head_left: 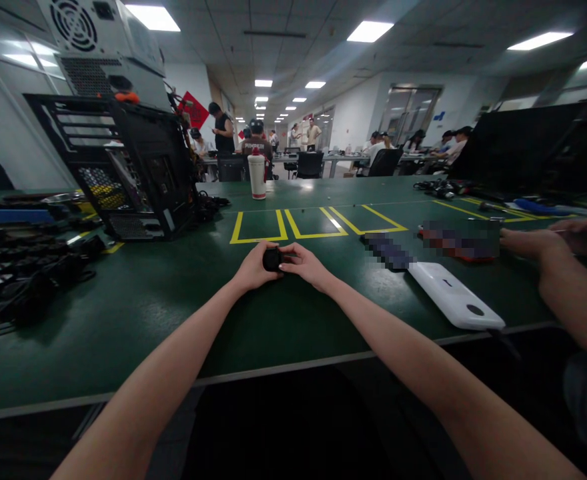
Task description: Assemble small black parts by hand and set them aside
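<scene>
A small round black object (272,259) is held between my two hands, low over the green table (293,320). My left hand (254,268) wraps its left side, fingers closed on it. From the right, my right hand (303,263) pinches its edge with thumb and fingers. What the object is cannot be made out. Yellow tape outlines (258,241) lie on the table just beyond my hands.
Black computer case (148,180) and cables (18,273) at left; white cup (257,175) beyond the tape. At right: blurred phone (386,251), white power bank (453,293), red-edged item (458,243), another person's hands (538,243), dark monitor (533,147). People sit and stand behind.
</scene>
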Tool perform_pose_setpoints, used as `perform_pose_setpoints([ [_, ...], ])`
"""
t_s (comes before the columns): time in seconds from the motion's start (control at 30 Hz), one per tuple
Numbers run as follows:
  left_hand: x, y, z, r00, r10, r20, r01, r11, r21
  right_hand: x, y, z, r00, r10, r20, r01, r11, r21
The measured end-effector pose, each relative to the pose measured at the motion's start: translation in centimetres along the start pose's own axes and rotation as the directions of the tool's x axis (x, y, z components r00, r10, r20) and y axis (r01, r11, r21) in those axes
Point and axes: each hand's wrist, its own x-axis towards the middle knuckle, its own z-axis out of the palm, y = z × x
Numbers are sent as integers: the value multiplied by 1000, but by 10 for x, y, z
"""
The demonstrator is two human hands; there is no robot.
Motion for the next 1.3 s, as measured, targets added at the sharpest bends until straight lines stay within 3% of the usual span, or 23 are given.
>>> perform_pose_setpoints([
  [0.1, 1, -1, 0, 1000, 0, 8, 0, 1000, 2, -1, 1, 0, 1000, -21, -20, 21, 1000, -14],
  [0.3, 2, -1, 1, 1000, -4, 1, 4, 1000, -1, 4, 6, -1, 993, 55, -104, -61, 997, -49],
  [0.43, 1, 1, 0, 1000, -5, 12, 5, 1000, 1, 4, 4, -2, 994, 83, -66, -84, 996, -17],
  [0.57, 2, 1, 0, 1000, -6, 10, 6, 1000, 1, 0, 1, -1, 999, 3, -32, -3, 1000, -22],
  [0.93, 1, -1, 0, 1000, 8, 1, -8, 1000, -2, 3, 5, -3, 991, 109, -75, -108, 994, 7],
  [1.1, 1, -1, 0, 1000, 12, 9, -12, 1000, -7, 0, 5, -4, 999, 16, -33, -16, 1000, 0],
  [1.3, 2, -3, 2, 1000, 0, 6, 0, 1000, 8, 1, 7, -2, 994, 73, -87, -73, 997, 2],
])
